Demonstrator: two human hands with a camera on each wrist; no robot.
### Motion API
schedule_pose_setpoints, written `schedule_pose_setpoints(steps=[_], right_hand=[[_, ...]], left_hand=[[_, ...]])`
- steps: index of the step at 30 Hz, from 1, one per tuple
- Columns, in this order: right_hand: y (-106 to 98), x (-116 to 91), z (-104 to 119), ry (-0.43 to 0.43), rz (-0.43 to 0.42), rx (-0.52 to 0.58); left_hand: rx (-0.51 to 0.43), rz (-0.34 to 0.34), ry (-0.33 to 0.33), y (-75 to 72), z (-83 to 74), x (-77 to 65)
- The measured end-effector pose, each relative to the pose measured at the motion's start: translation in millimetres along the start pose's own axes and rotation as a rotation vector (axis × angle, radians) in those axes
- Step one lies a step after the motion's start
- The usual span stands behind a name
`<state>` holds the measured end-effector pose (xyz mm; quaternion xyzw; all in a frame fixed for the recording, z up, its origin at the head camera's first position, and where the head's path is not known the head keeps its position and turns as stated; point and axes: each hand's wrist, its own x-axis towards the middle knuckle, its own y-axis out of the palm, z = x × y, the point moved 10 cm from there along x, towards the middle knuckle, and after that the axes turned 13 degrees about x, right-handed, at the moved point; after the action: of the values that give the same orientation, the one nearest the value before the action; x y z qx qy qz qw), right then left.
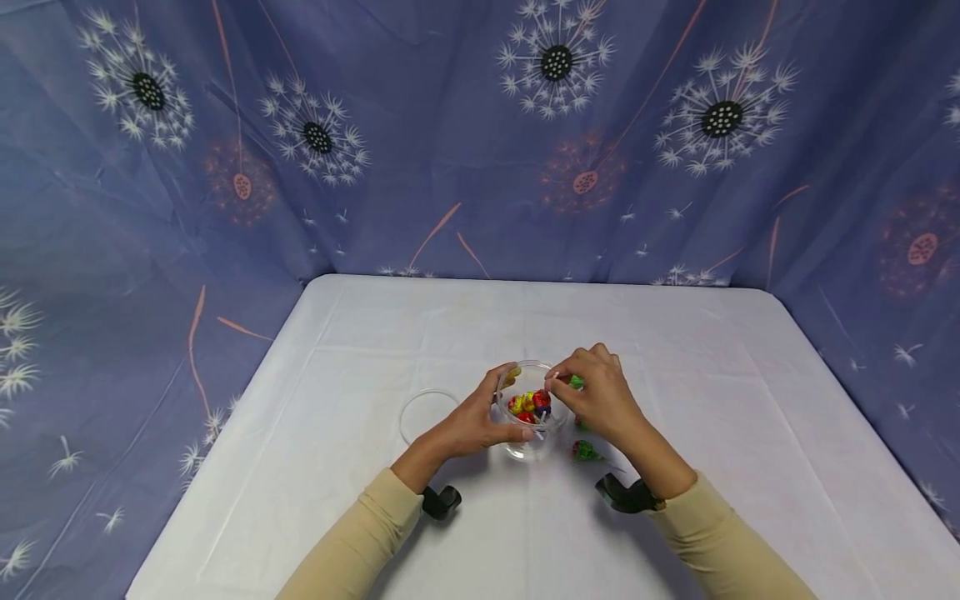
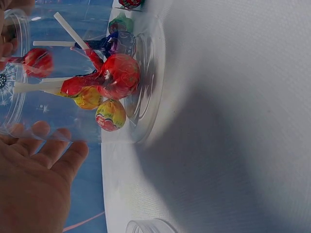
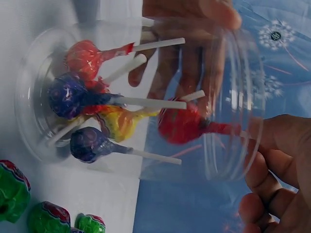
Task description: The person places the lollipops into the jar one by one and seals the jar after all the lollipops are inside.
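A clear plastic jar (image 1: 525, 452) stands upright on the white table, and my left hand (image 1: 476, 421) grips it near the rim, thumb in front and fingers behind. Wrapped lollipops lie at the jar's bottom: red (image 2: 121, 75), yellow (image 2: 111, 115) and purple (image 3: 68, 94) ones, with white sticks. At the jar's mouth my right hand (image 1: 600, 392) pinches the stick of a red lollipop (image 3: 180, 121). That lollipop's head hangs inside the jar, above the others. In the right wrist view, fingers of the left hand show through the clear wall.
Several green-wrapped lollipops (image 3: 48, 218) lie on the table (image 1: 750, 400) beside the jar, one green lollipop (image 1: 585, 451) nearer the front. Left of the jar rests a clear round lid (image 1: 401, 417). A blue dandelion-print curtain (image 1: 450, 125) hangs behind the table.
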<state>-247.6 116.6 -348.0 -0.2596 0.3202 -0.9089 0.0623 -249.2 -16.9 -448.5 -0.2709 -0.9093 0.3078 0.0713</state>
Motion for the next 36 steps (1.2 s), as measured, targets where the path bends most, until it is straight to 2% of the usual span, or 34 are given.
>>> schedule_pose_setpoints(steps=[7, 12, 19, 23, 27, 36], right_hand=[[15, 0, 3, -0.036, 0.069, -0.184], [17, -1, 8, -0.077, 0.067, -0.251], [8, -5, 12, -0.086, 0.032, -0.177], [-4, -8, 15, -0.103, -0.011, -0.105], [-18, -12, 12, -0.083, -0.05, -0.053], [-42, -29, -4, -0.054, -0.117, -0.045]], left_hand=[[-0.007, 0.008, -0.006, 1.8, -1.8, 1.4], [-0.02, 0.008, -0.009, 2.7, -2.7, 2.3], [-0.015, 0.005, -0.004, 3.2, -3.1, 2.6], [-0.013, -0.002, 0.0, 2.7, -3.0, 2.2], [-0.006, -0.011, 0.002, 1.9, -2.6, 1.6], [0.017, -0.025, -0.018, 0.1, -2.3, -0.6]])
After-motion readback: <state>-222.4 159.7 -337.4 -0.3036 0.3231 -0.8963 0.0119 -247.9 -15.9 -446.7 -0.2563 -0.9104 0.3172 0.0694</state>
